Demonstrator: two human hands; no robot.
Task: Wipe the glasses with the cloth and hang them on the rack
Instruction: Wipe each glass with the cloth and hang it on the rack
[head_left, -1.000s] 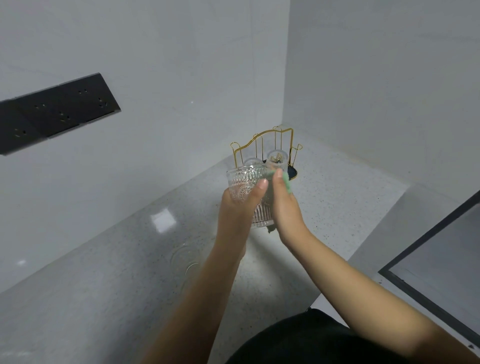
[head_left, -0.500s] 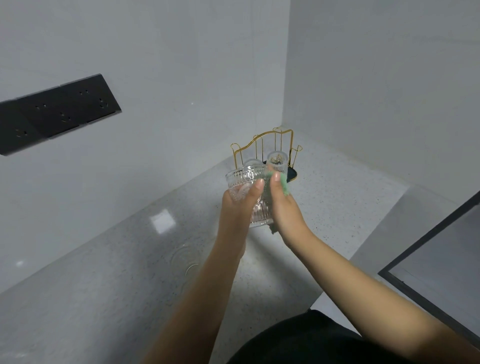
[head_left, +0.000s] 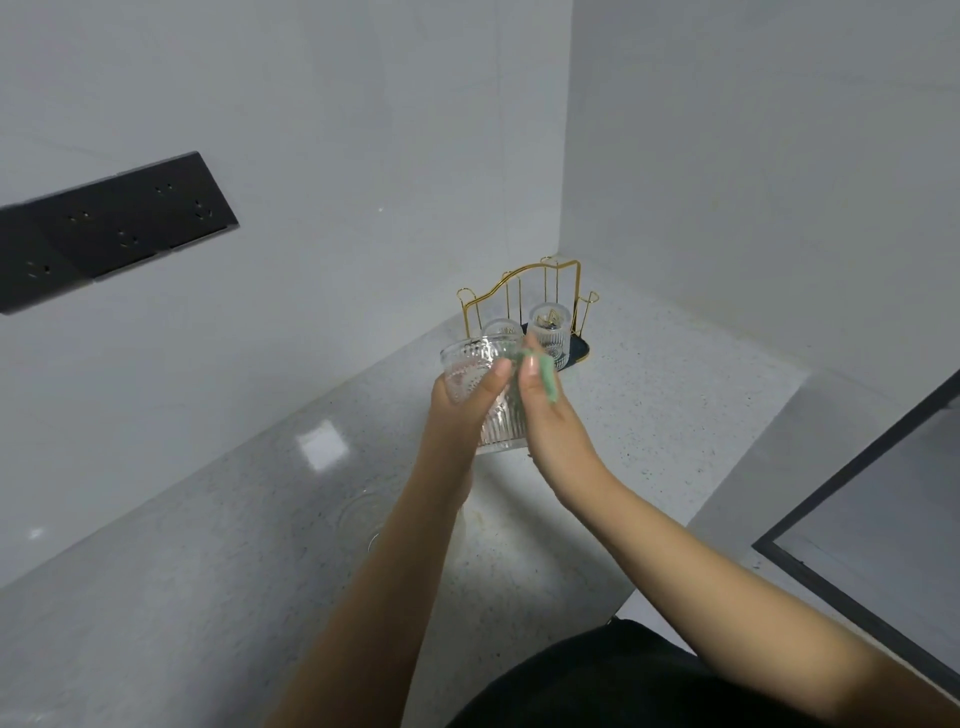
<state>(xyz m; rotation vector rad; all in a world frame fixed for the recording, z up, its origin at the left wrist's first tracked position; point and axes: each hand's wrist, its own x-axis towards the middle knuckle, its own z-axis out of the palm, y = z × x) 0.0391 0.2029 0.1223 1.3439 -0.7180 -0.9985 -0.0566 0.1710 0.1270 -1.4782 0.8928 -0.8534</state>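
A person holds a clear ribbed glass (head_left: 480, 395) in the air above the middle of the grey speckled counter (head_left: 208, 597), well short of the far corner. The left hand (head_left: 457, 410) grips the glass from its left side, thumb curled across the patterned wall near the rim, with the glass tilted so its mouth faces up and to the left. The right hand (head_left: 545, 415) pinches a green cloth (head_left: 545, 376) against the right side of the glass; only a strip of the cloth shows past the thumb and fingers, and how much of it reaches inside the glass cannot be told.

In the far corner of the counter, where the two pale walls meet, stands a gold wire rack (head_left: 524, 291) on a dark base. Two more clear glasses sit on it upside down: one ribbed glass at the right (head_left: 550, 332) and another at the left (head_left: 501, 330), partly hidden behind the held glass. Something small and yellowish shows through the right one, too small to make out.

A row of black wall sockets (head_left: 114, 228) is fixed to the left wall. A dark-framed panel (head_left: 857, 499) lies along the right edge of the counter. A faint ring shape (head_left: 363, 514) shows on the counter near the left forearm. No writing, label or brand can be read anywhere.
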